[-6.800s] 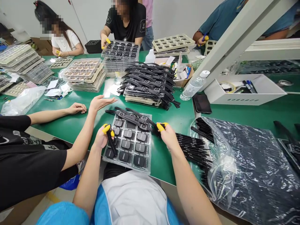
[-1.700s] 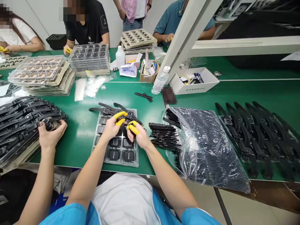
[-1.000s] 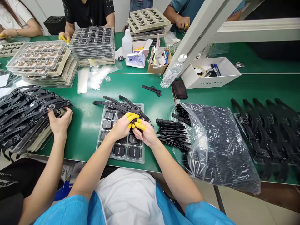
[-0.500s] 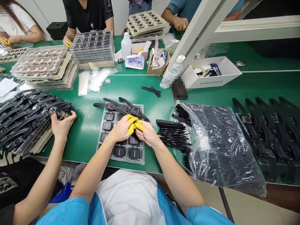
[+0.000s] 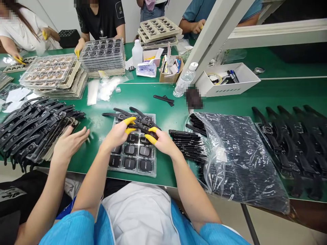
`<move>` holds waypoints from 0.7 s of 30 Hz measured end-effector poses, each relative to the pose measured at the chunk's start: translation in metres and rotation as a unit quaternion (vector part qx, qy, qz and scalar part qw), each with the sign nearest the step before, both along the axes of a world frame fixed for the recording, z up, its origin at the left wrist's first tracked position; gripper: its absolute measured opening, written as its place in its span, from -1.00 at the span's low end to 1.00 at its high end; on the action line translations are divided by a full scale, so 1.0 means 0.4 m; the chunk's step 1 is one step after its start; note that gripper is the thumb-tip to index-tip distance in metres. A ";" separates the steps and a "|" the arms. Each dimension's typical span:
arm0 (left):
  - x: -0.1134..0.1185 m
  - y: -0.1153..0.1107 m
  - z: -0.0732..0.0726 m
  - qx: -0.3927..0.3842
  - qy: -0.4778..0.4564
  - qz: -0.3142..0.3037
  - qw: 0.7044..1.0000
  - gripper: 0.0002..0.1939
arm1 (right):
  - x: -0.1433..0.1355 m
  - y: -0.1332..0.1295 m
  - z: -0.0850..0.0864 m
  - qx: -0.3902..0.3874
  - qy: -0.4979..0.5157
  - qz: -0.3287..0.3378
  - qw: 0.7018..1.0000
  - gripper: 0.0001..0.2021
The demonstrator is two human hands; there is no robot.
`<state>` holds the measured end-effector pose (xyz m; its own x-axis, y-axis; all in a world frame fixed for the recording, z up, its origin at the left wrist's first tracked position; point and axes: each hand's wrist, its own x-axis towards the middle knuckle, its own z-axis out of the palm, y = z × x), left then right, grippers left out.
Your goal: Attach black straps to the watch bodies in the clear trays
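Note:
My left hand point(image 5: 118, 133) and my right hand point(image 5: 161, 139) have yellow covers on thumb and fingertips. Between them a black watch with its strap point(image 5: 141, 127) lies over the upper part of a clear plastic tray point(image 5: 154, 172). The left thumb and finger close around the left part of the watch, and the right ones pinch its right part. Other watches with black straps point(image 5: 122, 116) lie just behind, across the tray's far rows. Square black watch pieces point(image 5: 129, 149) fill the nearer compartments. My fingers partly cover the held watch.
Loose black straps point(image 5: 187, 144) and a plastic bag of straps point(image 5: 242, 156) lie right. A co-worker's hand point(image 5: 70, 143) is near stacked watches point(image 5: 33, 126) at left. Two straps point(image 5: 164, 99), a bottle point(image 5: 185, 80) and a white box point(image 5: 230, 89) stand farther back.
My hands, close together before, have moved apart, the left one going left, and the watch now shows between them. The co-worker's hand at left has come off the stacked watches.

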<state>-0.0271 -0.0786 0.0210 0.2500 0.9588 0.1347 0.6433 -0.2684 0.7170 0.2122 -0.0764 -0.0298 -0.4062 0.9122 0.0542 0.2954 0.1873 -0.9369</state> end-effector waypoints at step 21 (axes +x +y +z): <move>-0.122 0.087 -0.047 0.073 0.345 0.032 0.935 -0.81 | 0.001 0.021 -0.048 0.180 -0.233 -0.108 0.949 -0.65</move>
